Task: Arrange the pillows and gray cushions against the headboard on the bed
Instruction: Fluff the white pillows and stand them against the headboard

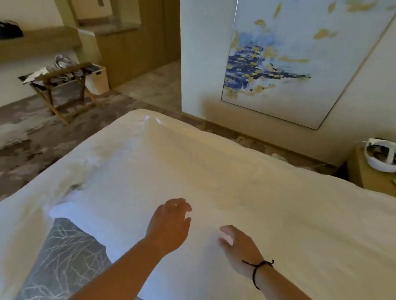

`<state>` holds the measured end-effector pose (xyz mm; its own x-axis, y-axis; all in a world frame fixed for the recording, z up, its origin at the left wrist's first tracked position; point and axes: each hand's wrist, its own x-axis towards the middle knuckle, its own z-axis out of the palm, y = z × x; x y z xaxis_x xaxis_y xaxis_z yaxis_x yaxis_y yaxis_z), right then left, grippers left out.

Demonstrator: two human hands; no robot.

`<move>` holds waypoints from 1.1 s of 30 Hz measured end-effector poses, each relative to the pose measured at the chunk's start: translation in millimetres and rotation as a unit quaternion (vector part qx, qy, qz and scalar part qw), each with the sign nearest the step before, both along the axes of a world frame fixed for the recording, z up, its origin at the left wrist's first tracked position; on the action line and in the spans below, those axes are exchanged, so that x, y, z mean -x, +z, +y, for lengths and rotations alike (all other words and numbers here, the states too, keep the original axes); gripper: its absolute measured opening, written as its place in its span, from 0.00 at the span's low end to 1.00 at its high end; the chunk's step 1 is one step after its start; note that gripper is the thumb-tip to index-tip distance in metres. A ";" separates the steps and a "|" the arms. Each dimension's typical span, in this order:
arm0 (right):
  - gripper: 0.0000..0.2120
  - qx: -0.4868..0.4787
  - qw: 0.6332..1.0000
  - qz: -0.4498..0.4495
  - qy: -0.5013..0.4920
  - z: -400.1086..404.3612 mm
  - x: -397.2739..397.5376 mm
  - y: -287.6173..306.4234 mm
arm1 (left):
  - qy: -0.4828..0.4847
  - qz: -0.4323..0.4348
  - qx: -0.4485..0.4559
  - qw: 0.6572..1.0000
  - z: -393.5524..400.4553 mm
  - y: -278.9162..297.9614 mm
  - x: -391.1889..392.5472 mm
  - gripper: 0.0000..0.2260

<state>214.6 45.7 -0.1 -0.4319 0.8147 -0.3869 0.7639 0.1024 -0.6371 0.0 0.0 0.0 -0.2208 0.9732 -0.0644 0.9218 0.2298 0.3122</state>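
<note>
- A folding luggage rack [62, 87] piled with clothes stands on the patterned carpet at 10 o'clock, with a pale basket [98, 79] touching its right side.
- A large blue-and-gold painting [301, 54] hangs on the wall at 1 o'clock; a bedside surface [370, 176] at 3 o'clock carries a white headset [384, 155].
- The bed [238, 170] under its white cover fills the middle.
- A white pillow [117, 198] lies on the bed at 8 o'clock, its lower end partly resting over a gray cushion [59, 264] with a pale branch pattern at 7 o'clock.
- The left hand [171, 226], wearing a ring, hovers at the pillow's right edge with fingers loosely curled, holding nothing.
- The right hand [238, 248], a black cord at its wrist, is beside it, fingers relaxed and empty.
</note>
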 end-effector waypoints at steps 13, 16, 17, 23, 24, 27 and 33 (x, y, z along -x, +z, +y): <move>0.32 -0.055 0.992 -0.037 -0.108 151.5 58.9 -96.9 | -0.078 0.165 -0.064 0.981 58.8 -130.7 66.3 0.29; 0.46 0.009 0.987 -0.022 -0.158 172.0 67.7 -100.4 | -0.075 0.164 -0.064 0.982 52.0 -140.8 72.0 0.29; 0.51 0.039 0.986 -0.017 -0.163 176.1 69.6 -100.8 | -0.078 0.162 -0.060 0.982 49.5 -140.9 72.4 0.29; 0.41 0.155 0.976 -0.051 -0.143 172.2 69.0 -99.9 | -0.093 0.157 -0.064 0.981 36.5 -139.2 70.2 0.30; 0.32 0.152 0.979 -0.036 -0.133 166.5 68.4 -99.6 | -0.095 0.156 -0.066 0.981 34.2 -136.8 68.9 0.30; 0.19 0.125 0.986 0.001 -0.111 143.6 65.8 -93.8 | -0.109 0.149 -0.060 0.981 22.9 -123.4 63.3 0.30; 0.17 0.027 0.985 0.050 -0.163 78.9 43.0 -51.3 | -0.125 0.097 -0.046 0.986 -18.3 -85.7 44.5 0.30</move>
<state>171.6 124.5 -51.4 -0.1891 0.8960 -0.4017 0.6834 -0.1736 -0.7091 -44.5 -18.3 -85.7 0.0271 0.9986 0.0460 0.9906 -0.0330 0.1327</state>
